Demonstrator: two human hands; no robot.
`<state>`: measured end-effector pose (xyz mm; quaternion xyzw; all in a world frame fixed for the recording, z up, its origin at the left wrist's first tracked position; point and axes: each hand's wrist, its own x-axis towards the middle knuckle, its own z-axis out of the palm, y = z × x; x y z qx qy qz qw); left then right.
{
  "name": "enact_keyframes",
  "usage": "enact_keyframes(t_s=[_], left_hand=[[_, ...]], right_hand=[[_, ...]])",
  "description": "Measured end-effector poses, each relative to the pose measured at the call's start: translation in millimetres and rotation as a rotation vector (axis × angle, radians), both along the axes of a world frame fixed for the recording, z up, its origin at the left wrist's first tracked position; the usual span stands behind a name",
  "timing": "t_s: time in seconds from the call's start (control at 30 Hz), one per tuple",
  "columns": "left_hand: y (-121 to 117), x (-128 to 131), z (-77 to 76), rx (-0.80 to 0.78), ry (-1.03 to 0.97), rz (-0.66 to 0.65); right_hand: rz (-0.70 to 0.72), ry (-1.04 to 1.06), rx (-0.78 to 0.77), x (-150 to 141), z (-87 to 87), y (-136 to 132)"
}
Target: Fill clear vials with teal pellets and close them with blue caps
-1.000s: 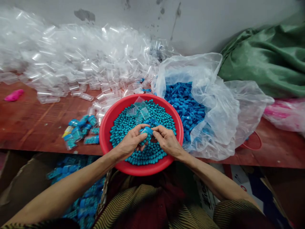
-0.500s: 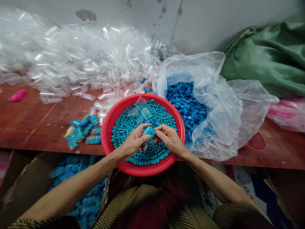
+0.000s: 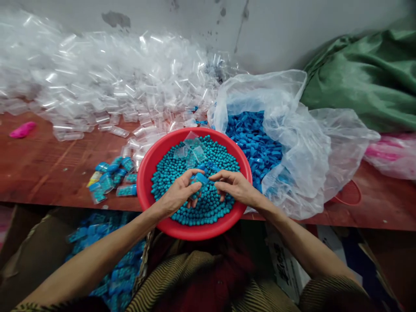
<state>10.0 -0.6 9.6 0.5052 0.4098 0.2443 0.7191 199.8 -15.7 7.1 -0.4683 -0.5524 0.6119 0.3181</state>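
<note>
Over a red basin (image 3: 145,190) of small teal balls (image 3: 201,215), my left hand (image 3: 182,189) grips a small clear plastic bottle with a blue cap (image 3: 200,178). My right hand (image 3: 234,187) is just right of the bottle, apart from it, with thumb and fingers spread and nothing between them. Several empty clear containers (image 3: 192,150) lie on the balls at the basin's far side. Close behind the fingers rest a few blue caps (image 3: 212,166).
Clear empty containers (image 3: 107,82) are heaped along the wall. A plastic bag (image 3: 302,160) of blue caps (image 3: 255,138) lies right of the basin. Filled bottles (image 3: 107,182) lie on the red table (image 3: 58,173) at left, and more fill a box (image 3: 35,247) below. A green cloth (image 3: 364,78) is at right.
My right hand has come away from the capped bottle, moving right, and its fingers have opened. My left hand still holds the bottle and has shifted slightly left.
</note>
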Motion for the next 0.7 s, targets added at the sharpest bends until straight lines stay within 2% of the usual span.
enact_keyframes(t_s=[0.07,0.13,0.23,0.3,0.43,0.53,0.6,0.7], left_hand=[[0.5,-1.5,-0.4,0.040,0.044,-0.026],[-0.9,-0.7,1.5,0.083,0.083,-0.041],[-4.7,2.3,5.6,0.101,0.089,-0.062],[-7.9,3.9,7.0,0.105,0.076,-0.029],[-15.9,6.5,6.4,0.107,0.021,0.119],[-18.9,8.1,4.4,0.089,-0.019,0.213],[-18.0,9.1,3.2,0.069,-0.053,0.228],[-15.7,11.5,3.3,0.072,-0.095,0.208]], right_hand=[[-0.093,0.066,-0.055,-0.1,0.9,4.4],[-0.202,0.092,-0.043,-1.9,1.3,7.4],[-0.256,0.028,0.017,-4.6,0.7,9.2],[-0.212,-0.108,0.152,-7.2,-0.1,7.7],[0.004,-0.444,0.509,-19.3,0.0,-5.1],[0.142,-0.652,0.603,-30.6,1.1,-14.5],[0.142,-0.739,0.600,-35.8,1.4,-17.1],[0.043,-0.795,0.666,-39.4,0.7,-18.6]])
